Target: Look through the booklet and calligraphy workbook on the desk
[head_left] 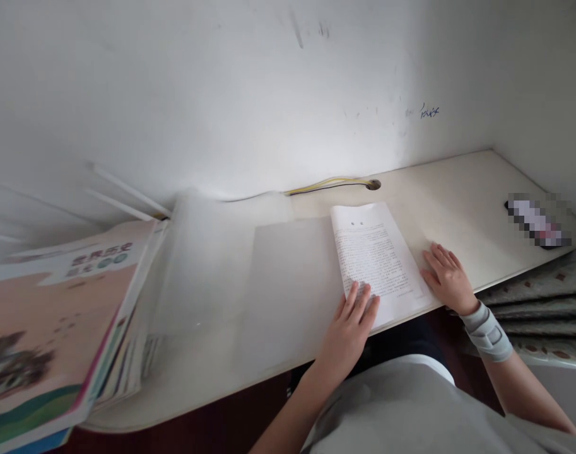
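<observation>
Printed pages lay on the pale surface in front of me, close to its near edge. My left hand rested flat on their lower left corner, its grip wide, fingers straight, holding nothing. My right hand lay flat on the surface, touching the pages' right edge, its grip also wide and empty, with a grey wrist brace behind it. A blurred clear sheet lay just left of the pages. A stack of books sat at the far left, and a yellow cable ran along the wall.
</observation>
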`<state>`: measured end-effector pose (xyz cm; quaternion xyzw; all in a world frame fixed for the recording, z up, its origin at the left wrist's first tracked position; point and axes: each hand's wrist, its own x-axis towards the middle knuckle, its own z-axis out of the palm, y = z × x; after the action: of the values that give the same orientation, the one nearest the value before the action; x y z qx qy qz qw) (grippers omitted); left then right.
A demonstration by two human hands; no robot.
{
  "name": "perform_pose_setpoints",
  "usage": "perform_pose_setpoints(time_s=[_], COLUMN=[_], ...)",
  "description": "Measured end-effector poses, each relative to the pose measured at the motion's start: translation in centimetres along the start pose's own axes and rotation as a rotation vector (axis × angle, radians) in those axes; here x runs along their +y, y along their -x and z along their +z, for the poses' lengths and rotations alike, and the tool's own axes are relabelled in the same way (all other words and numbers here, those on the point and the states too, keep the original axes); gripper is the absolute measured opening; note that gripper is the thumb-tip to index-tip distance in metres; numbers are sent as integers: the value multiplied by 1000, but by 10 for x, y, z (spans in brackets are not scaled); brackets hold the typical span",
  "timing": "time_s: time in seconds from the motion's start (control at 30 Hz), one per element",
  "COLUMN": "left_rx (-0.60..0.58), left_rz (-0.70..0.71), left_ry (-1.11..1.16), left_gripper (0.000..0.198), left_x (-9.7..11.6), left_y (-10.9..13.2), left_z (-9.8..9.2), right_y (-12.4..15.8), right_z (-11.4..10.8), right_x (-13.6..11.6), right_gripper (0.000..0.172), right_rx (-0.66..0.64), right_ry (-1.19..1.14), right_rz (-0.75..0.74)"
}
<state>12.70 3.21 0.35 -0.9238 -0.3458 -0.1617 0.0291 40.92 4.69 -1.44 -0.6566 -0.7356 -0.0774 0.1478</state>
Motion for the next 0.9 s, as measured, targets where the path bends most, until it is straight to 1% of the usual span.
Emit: perform_pose_setpoints(time_s=[0.1,0.23,0.4,0.47,0.53,0.6,0.67,0.73,0.83,0.9], left_rx=[-13,-66,-60,-74,-76,-37,8,40,57,68], left_rz=[-2,43,54,63,5,-129,-235,-249,-204,-186], left_ry=[-6,-9,-9,39,117,182,197,158,61,3], left_gripper=[47,46,46,51,63,77,85,84,79,76], left_x=[1,2,4,4,4,5,7,10,14,16], left_y=[-2,-4,-7,-7,-6,-4,-3,-3,-3,-4], left_z=[0,-1,0,-1,-3,-2,2,7,12,13], right_y=[0,-1,-1,0,0,-1,-3,-7,-12,-14], right_z=[-1,-1,-2,-2,-1,-1,-1,-2,-1,0], right_x=[0,-1,0,0,1,2,2,2,3,4], right_gripper=[45,44,44,45,45,46,48,49,49,49], right_rx=[-4,3,5,3,-2,-13,-32,-50,-65,-65], right_ry=[-11,-32,-52,-58,-56,-48,-38,-33,-48,-69], right_rz=[3,4,-4,-4,-6,-6,-1,6,2,-7])
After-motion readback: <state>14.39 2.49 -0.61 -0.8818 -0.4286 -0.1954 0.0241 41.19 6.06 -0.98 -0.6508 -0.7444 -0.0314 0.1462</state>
